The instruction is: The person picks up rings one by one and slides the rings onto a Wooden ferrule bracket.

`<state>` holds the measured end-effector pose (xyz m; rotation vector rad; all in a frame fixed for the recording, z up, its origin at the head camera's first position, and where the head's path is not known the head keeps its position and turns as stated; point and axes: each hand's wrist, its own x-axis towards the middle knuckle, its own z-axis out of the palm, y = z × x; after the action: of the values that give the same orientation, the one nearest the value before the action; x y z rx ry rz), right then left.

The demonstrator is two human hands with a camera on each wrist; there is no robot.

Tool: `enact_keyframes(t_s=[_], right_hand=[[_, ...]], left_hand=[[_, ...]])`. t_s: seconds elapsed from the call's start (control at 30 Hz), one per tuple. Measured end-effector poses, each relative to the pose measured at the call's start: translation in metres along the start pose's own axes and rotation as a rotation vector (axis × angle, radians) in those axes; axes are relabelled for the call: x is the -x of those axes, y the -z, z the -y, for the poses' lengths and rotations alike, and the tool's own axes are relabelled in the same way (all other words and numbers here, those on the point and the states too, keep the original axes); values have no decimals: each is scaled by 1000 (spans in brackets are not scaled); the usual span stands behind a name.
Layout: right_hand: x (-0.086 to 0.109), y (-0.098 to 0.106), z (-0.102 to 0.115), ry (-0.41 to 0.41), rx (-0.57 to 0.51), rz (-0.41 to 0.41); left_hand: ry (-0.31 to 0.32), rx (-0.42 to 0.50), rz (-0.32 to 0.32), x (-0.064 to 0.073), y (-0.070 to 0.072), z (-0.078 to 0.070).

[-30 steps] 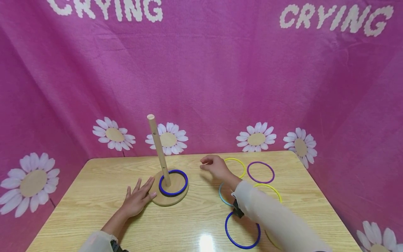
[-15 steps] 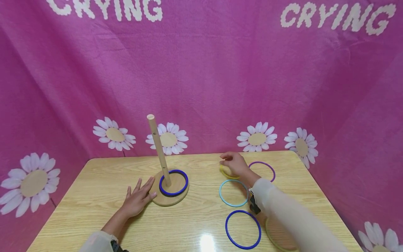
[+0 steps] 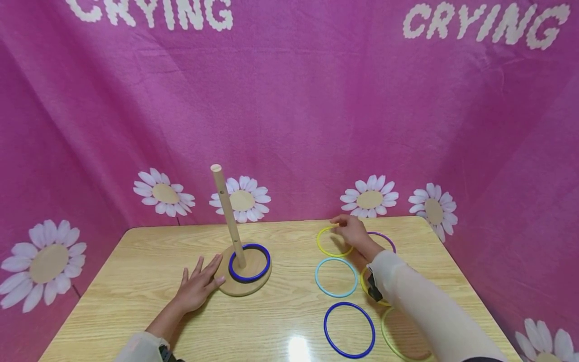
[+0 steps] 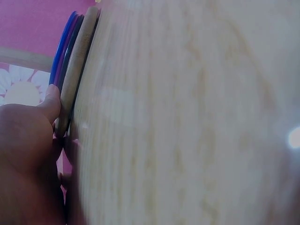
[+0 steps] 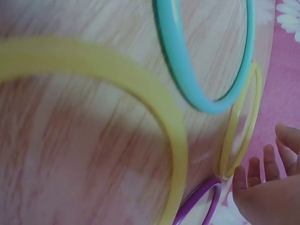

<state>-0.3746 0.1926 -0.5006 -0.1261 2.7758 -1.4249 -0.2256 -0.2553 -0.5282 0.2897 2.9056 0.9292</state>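
My left hand (image 3: 195, 290) lies with spread fingers on the table, fingertips and thumb at the edge of a round wooden base (image 3: 235, 289). An upright wooden peg (image 3: 229, 216) rises from this base. Around the peg's foot lie stacked rings, a blue ring (image 3: 270, 261) on top; in the left wrist view, a purple and dark rings (image 4: 71, 47) show beneath it. My right hand (image 3: 355, 234) hovers at the far right edge of a yellow ring (image 3: 318, 242), fingers loosely bent and holding nothing. A purple ring (image 3: 388, 240) is partly hidden behind this hand.
Nearer on the table (image 3: 280, 311) lie a light blue ring (image 3: 316, 280), a dark blue ring (image 3: 326, 336), a second yellow ring (image 5: 176, 140) and a yellow-green ring (image 3: 385, 336), the last two partly under the right forearm. A pink flowered cloth (image 3: 298, 125) hangs behind.
My right hand has moved right, from between the peg and the rings to over the far yellow ring. The light blue ring has come into full view. My left hand has stayed put.
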Motion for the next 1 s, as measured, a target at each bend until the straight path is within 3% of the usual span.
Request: enact_keyframes(t_s=[0.17,0.47,0.7,1.0], right_hand=[[-5,4,-7,5,9,-28],[-11,11,-11,-36,-73,-13],[-18,10,-14,-32,-6,6],[-21,5,-17,-51,-2,13]], left_hand=[[-12,15,-11,-1,-2,2],[1,7,-1,-1,1,1],[6,0,10,0,4,0],[-2,2,3,0,1,2]])
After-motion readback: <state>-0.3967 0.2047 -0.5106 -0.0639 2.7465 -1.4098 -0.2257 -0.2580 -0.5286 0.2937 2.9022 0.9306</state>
